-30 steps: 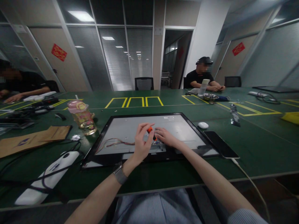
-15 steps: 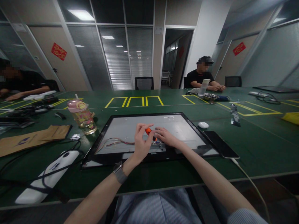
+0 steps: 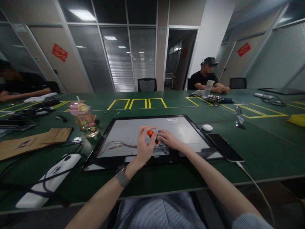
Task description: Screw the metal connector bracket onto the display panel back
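My left hand (image 3: 145,144) is closed around an orange and black screwdriver (image 3: 150,134), thumb and fingers on its handle. The tool leans, its lower end over a small circuit board (image 3: 162,148) near the front edge of a flat display panel (image 3: 190,135). Just right of the screwdriver, my right hand (image 3: 168,139) has its fingers stretched out and slightly bent, the tips close to the tool and board. Whether those tips press on anything is too small to tell. Thin coloured wires (image 3: 122,145) run left from the board across the panel's grey back.
Left of the panel stand a pink-lidded bottle (image 3: 83,119), a brown paper bag (image 3: 35,141) and a white power strip (image 3: 50,181) with black cables. To the right lie a phone (image 3: 226,148) on a cable and a white case (image 3: 207,127). Two people sit across the table.
The screwdriver's orange handle has turned or tilted slightly within my left hand, and more of its black part shows. Both hands stay in nearly the same place.
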A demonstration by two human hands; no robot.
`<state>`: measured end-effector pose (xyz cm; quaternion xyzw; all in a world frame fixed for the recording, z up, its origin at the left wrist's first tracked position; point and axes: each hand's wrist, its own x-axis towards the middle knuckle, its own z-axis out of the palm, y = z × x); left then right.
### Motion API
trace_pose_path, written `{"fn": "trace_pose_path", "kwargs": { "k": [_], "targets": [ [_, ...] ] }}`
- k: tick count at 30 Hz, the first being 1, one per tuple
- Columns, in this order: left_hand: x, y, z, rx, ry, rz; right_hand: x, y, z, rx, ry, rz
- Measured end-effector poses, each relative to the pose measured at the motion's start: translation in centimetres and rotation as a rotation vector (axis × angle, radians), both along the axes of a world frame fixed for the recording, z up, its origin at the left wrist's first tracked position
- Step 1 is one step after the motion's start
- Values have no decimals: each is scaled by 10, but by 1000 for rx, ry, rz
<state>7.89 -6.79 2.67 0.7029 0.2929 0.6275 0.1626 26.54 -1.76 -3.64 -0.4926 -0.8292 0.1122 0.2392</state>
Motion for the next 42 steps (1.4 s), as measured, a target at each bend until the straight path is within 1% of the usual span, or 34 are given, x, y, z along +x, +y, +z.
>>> {"fn": "trace_pose_path", "kwargs": {
  "k": [9, 12, 16, 21, 25, 27, 31, 36, 39, 42],
  "targets": [
    [1, 1, -4, -135, -77, -176, -1, -2, 3, -20, 3, -6],
    [1, 1, -6, -164, -86, -191, -1, -2, 3, -18, 0, -15],
    [2, 2, -7, -192, -92, -173, 0, -2, 2, -13, -14, 6],
    [1, 4, -5, -173, -52, -141, 1, 1, -1, 8, -16, 2],
    [-1, 2, -4, -162, -43, -238, 1, 1, -1, 13, -20, 15],
    [-1, 2, -3, -176, -51, -265, 1, 1, 0, 10, -24, 25],
    [1, 2, -4, -194, -63, -234, 1, 1, 0, -10, -39, 16],
    [0, 3, -2, -115, -10, -164, 1, 2, -2, 13, -33, 3],
    [-2, 2, 0, -98, 10, -159, 1, 2, -2, 10, -29, 6],
    [-2, 1, -1, -114, -11, -180, 0, 1, -1, 5, -23, 20]
  ]
}}
